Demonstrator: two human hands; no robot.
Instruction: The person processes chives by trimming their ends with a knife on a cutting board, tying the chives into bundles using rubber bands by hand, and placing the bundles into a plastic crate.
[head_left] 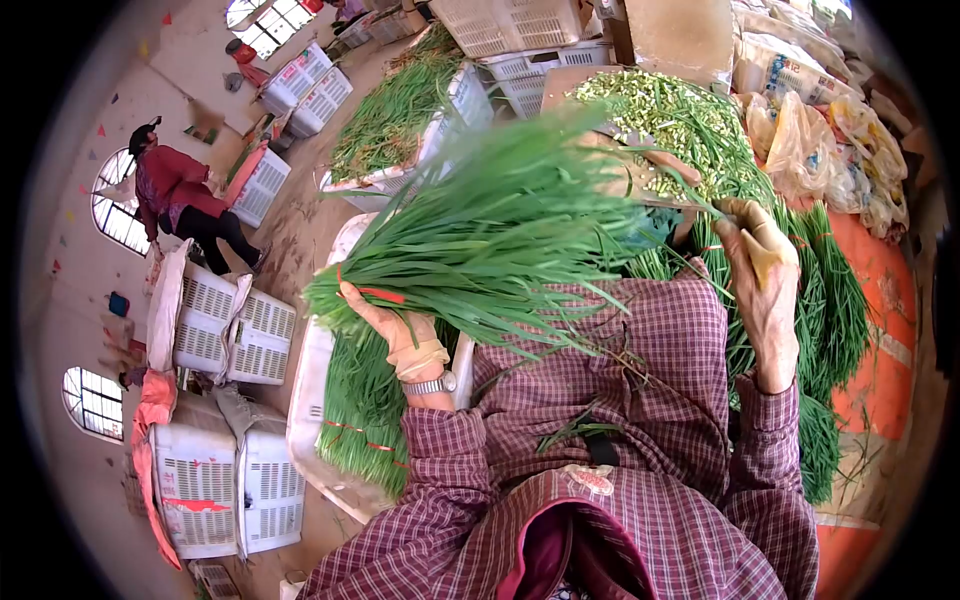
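My left hand [400, 335] is wrapped round the stem end of a bundle of garlic chives [480, 240], which a red band [378, 295] ties near the base. The leaves fan out to the right over the lap, their tips blurred by motion. My right hand [758, 255], in a yellowish worn finger covering, is raised on the right with thumb and fingers pinched together. A thin chive leaf [698, 200] runs into its fingertips. Below and behind that hand lie several more chive bundles [825, 290].
At my left, a white crate [305, 400] holds banded chives [360, 410]. Chopped pale stems [670, 110] are heaped ahead, near plastic bags [805, 150]. Stacked white crates [235, 315] stand further left, and another person [180, 190] stands behind them. An orange sheet [880, 300] covers the right side.
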